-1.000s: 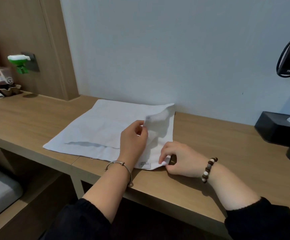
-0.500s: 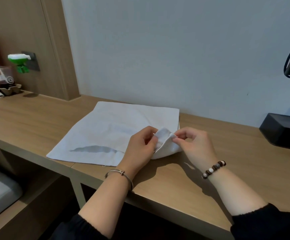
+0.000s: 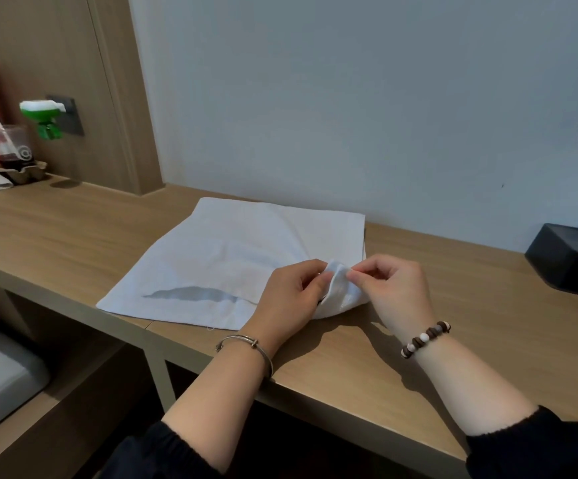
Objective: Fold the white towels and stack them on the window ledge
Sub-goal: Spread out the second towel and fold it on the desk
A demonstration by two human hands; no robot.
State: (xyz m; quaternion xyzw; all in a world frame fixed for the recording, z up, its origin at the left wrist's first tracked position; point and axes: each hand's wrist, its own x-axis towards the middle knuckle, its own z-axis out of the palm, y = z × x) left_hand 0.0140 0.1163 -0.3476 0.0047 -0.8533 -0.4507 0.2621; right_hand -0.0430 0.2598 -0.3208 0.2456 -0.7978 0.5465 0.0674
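Left hand [image 3: 289, 299]: fingers curled, pinched the towel's [image 3: 232, 257] lifted near corner.
Right hand [image 3: 396, 292]: pinched that same corner.
Towels: one, on the desk [image 3: 436, 357].

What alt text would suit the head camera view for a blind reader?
The left hand and right hand pinch the raised near corner of a white towel spread on a wooden ledge by a pale wall. A black box sits at right, a cup far left.

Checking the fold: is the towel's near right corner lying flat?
No, the left hand and right hand pinch that corner of the white towel, raised off the desk.
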